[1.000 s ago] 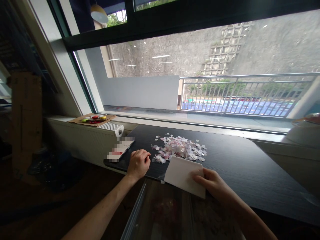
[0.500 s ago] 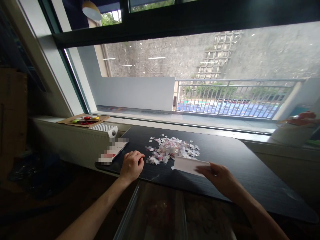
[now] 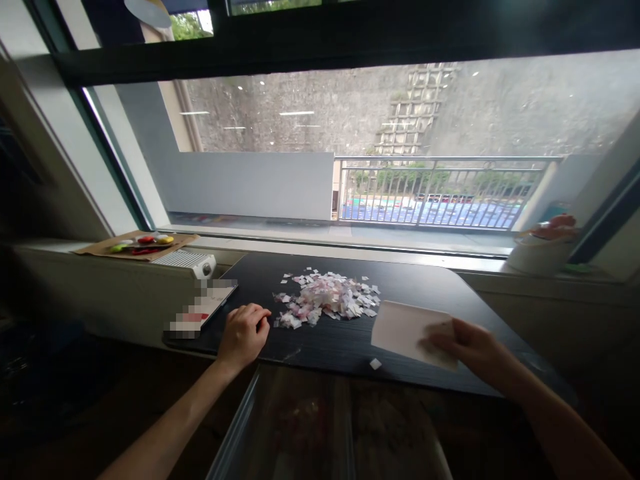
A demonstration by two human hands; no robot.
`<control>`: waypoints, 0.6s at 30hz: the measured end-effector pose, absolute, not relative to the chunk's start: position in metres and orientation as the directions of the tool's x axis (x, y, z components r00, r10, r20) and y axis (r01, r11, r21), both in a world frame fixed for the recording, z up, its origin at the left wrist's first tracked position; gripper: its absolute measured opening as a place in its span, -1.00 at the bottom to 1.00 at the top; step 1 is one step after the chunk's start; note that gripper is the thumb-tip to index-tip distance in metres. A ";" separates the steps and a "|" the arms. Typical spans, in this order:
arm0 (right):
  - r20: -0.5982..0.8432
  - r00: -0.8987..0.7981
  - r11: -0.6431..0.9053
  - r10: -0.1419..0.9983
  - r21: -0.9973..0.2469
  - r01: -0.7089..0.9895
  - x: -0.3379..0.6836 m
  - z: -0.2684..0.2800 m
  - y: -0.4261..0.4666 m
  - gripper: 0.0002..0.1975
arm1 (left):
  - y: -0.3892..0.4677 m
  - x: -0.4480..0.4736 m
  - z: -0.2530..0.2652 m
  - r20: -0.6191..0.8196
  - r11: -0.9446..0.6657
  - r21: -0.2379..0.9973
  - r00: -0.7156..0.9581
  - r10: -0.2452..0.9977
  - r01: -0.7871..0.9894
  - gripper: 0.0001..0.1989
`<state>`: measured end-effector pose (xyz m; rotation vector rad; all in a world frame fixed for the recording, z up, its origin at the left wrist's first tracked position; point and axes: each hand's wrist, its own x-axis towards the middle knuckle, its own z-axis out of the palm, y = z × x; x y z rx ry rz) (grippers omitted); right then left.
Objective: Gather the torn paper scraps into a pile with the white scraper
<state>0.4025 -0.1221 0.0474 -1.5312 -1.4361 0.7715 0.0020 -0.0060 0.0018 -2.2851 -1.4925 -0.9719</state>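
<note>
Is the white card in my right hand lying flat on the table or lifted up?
Flat: the white card lies on the dark table, right hand pressing its corner.

Both bare forearms enter from the bottom edge of the frame and angle upward toward the centre. The left hand (image 3: 243, 331) sits left of centre, curled into a loose fist with its knuckles up and its fingers tucked under, wrist straight. The right hand (image 3: 473, 350) lies in the lower right, palm down and flattened, its fingers (image 3: 437, 341) stretched leftward and slightly blurred, the forearm running off toward the lower right corner.
</note>
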 end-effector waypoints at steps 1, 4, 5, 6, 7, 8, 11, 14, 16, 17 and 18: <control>0.101 0.144 0.037 0.984 -0.919 0.393 0.403 0.044 -0.119 -0.47 | -0.005 0.001 0.001 0.647 -0.453 0.150 0.259 0.717 0.879 -0.78; 0.046 0.110 0.006 0.993 -0.940 0.340 0.404 0.040 -0.115 -0.49 | -0.004 -0.001 0.000 0.653 -0.467 0.137 0.276 0.706 0.873 -0.78; 0.023 0.088 -0.008 0.996 -0.941 0.339 0.404 0.040 -0.116 -0.50 | -0.003 -0.002 0.000 0.656 -0.470 0.129 0.280 0.701 0.873 -0.77; 0.000 0.067 -0.022 0.998 -0.942 0.336 0.404 0.040 -0.118 -0.51 | -0.003 -0.002 0.000 0.659 -0.472 0.121 0.285 0.696 0.873 -0.77; -0.020 0.047 -0.034 0.999 -0.944 0.327 0.403 0.041 -0.120 -0.52 | -0.003 -0.002 0.000 0.663 -0.474 0.114 0.288 0.691 0.873 -0.77; -0.038 0.026 -0.044 0.999 -0.949 0.314 0.403 0.043 -0.122 -0.54 | -0.003 -0.003 0.000 0.665 -0.476 0.110 0.291 0.687 0.873 -0.77; -0.083 -0.029 -0.072 0.996 -0.962 0.265 0.403 0.044 -0.127 -0.56 | -0.002 -0.003 0.000 0.669 -0.479 0.101 0.296 0.681 0.872 -0.76; -0.114 -0.078 -0.092 0.990 -0.967 0.236 0.408 0.044 -0.132 -0.59 | -0.002 -0.003 0.000 0.673 -0.477 0.103 0.292 0.680 0.873 -0.76; -0.130 -0.110 -0.102 0.985 -0.967 0.233 0.413 0.045 -0.136 -0.60 | -0.002 -0.003 0.000 0.673 -0.475 0.114 0.284 0.683 0.873 -0.76; -0.134 -0.116 -0.103 0.984 -0.966 0.238 0.413 0.046 -0.138 -0.59 | -0.002 -0.003 0.000 0.670 -0.474 0.124 0.279 0.688 0.872 -0.76; -0.129 -0.108 -0.100 0.986 -0.965 0.244 0.413 0.046 -0.138 -0.58 | -0.002 -0.002 0.001 0.666 -0.473 0.136 0.273 0.694 0.870 -0.76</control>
